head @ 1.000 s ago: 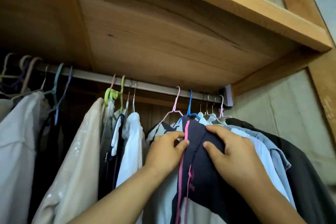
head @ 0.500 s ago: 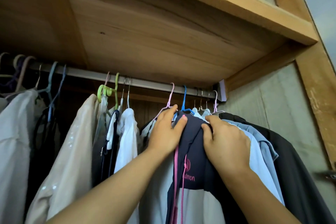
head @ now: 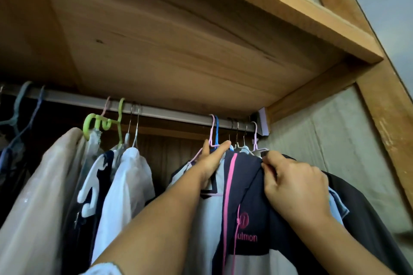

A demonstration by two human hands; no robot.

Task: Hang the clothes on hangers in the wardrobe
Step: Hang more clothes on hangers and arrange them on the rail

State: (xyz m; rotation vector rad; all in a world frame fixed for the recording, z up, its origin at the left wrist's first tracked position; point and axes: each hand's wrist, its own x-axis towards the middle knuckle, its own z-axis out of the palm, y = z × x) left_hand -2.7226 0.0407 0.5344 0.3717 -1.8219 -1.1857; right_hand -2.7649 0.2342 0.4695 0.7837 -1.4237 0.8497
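Note:
A navy and grey jacket (head: 250, 187) with a pink zip and pink logo hangs from a blue hanger (head: 216, 128) on the metal rail (head: 156, 111). My left hand (head: 211, 162) lies on the jacket's left shoulder near the collar, fingers stretched up to the hanger necks. A pink hanger (head: 211, 131) hooks the rail just left of the blue one. My right hand (head: 295, 187) pinches the jacket's navy right shoulder fabric with curled fingers.
More clothes fill the rail: a beige garment (head: 42, 185) and white shirts (head: 129, 181) to the left, a light blue shirt (head: 337, 205) and dark jacket (head: 371, 219) to the right. A wooden shelf (head: 245, 35) sits above. The wardrobe's side wall (head: 330, 140) is close on the right.
Both hands have slid up the jacket to its shoulders. The left fingers now reach the hanger necks; the right hand has curled onto the shoulder fabric. The view tilted upward.

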